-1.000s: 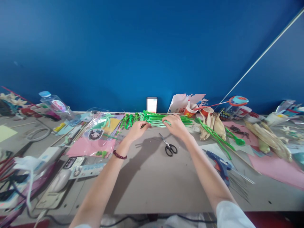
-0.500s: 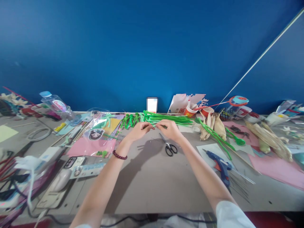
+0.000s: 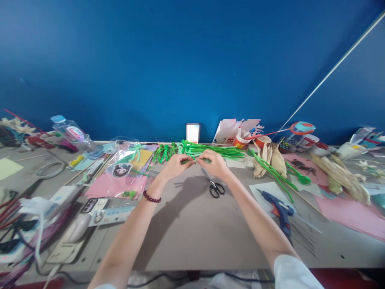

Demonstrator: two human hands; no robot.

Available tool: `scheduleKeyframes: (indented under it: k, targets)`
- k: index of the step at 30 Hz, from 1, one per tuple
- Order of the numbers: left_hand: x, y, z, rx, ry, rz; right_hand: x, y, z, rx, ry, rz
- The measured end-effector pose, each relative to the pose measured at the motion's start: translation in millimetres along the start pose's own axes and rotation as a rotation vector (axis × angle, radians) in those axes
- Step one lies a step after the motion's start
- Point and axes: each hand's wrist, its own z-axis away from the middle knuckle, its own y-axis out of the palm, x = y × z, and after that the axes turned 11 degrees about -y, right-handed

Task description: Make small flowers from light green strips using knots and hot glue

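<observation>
Two hands worked close together over the tabletop [image 3: 192,241], the left hand [image 3: 176,166] and the right hand [image 3: 215,165] nearly meeting at the fingertips. Each grip was pinching one small green strand [image 3: 188,162], thumb against fingers, though the fingers covered so much of it that its length and ends could not be made out; it was probably a piece of fuzzy stem. One dark red beaded bracelet [image 3: 152,196] circled the left wrist. Just beyond the hands lay one bundle of many green stems [image 3: 225,151], too overlapped to count and partly hidden by the right hand. One pair of black-handled scissors [image 3: 216,189] rested near the right hand, and one blue glue gun [image 3: 281,212] lay farther right, partly on a white sheet [image 3: 255,190].

Two red paper cups stood behind: the left cup [image 3: 240,142] held a white stick and other pieces, while the right cup [image 3: 262,140] was partly covered by dry husks [image 3: 264,160]. One clear bag [image 3: 122,148] held light green pieces. One bottle [image 3: 69,130] with a blue cap leaned at the left. One screen [image 3: 193,133] stood against the blue wall [image 3: 180,72], its display unreadable
</observation>
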Motion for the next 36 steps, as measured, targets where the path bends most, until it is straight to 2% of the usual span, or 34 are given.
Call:
scheduleKeyframes:
  k: [3, 9, 11, 14, 17, 19, 21, 25, 30, 33, 36]
  targets:
    - [-2, -0.4, 2, 0.005, 0.041, -0.048, 0, 0, -1, 0.031, 0.048, -0.084]
    - [-5, 3.8, 4, 0.088, 0.085, -0.018, -9, 0, -1, 0.173, 0.338, -0.439]
    - [-5, 4.1, 4, 0.097, 0.064, 0.014, -10, -1, 0, 0.206, 0.362, -0.475]
    - [-4, 1.8, 2, 0.079, -0.015, 0.063, -6, -3, 0, 0.109, 0.22, -0.357]
    - [-2, -1.1, 0, 0.069, -0.091, 0.172, 1, -5, 0, -0.008, -0.047, -0.146]
    - [0, -2.0, -2, 0.076, -0.131, 0.261, 3, -6, 1, -0.001, -0.207, -0.017]
    - [2, -2.2, -3, 0.087, -0.166, 0.324, 3, -7, 2, 0.023, -0.305, 0.091]
    - [0, -1.9, -1, 0.117, -0.199, 0.33, 3, -6, 2, 0.091, -0.374, 0.283]
    - [-5, -0.3, 2, 0.094, -0.119, 0.201, 10, -5, 2, 0.189, -0.388, 0.463]
    - [-5, 0.5, 2, 0.062, -0.044, 0.039, 10, -4, 2, 0.229, -0.375, 0.456]
    - [-6, -0.4, 3, 0.047, 0.008, -0.109, 8, -2, 2, 0.25, -0.339, 0.351]
